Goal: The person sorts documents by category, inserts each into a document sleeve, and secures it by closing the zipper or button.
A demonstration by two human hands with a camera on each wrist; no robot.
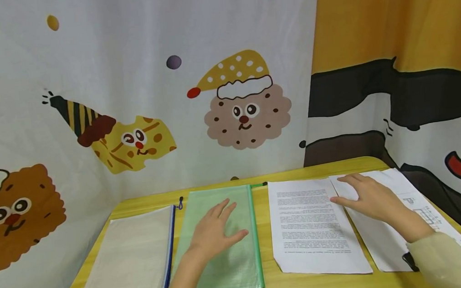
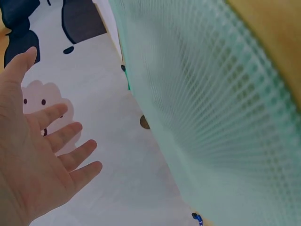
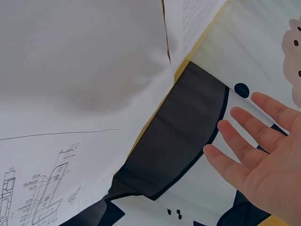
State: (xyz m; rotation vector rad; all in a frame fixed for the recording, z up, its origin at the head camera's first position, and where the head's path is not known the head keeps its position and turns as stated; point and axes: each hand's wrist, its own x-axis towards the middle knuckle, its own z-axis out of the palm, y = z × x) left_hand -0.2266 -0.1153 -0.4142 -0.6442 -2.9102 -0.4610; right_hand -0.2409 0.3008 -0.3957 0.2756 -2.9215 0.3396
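Observation:
My left hand hovers over a green mesh zipper pouch, fingers spread and nothing held. In the left wrist view the same hand shows its palm and straight fingers apart from the pouch. Over the sheets on the right is my right hand, thumb and fingers apart, holding nothing. Below it lie a page of printed text and, beside that, sheets with line drawings. The right wrist view has the hand with relaxed, extended fingers beside the drawing sheet.
A whitish zipper pouch with a blue zipper edge lies at the left of the yellow wooden table. Behind the table hangs a curtain with cartoon cookies and cheese. A dark curtain pattern borders the right rear edge.

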